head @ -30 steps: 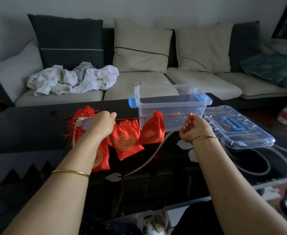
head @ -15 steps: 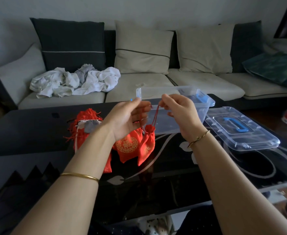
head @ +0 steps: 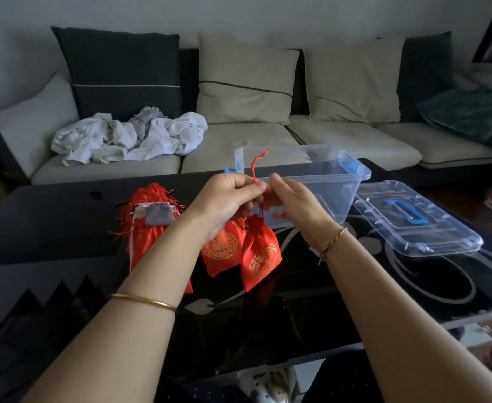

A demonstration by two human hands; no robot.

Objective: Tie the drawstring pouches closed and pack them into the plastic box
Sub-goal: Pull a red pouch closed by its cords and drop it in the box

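Dim, soft daylight; wide-angle bending at edges; slightly soft focus.

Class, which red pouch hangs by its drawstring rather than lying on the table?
The rightmost pouch, dangling from its cord; other pouches lie on the table.

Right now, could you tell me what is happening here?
A person is tying a red pouch shut: the left hand and right hand pinch its drawstring, and the pouch hangs below them. Other red pouches lie on the black table. The plastic box stands open, no pouch visible inside, its lid beside it.
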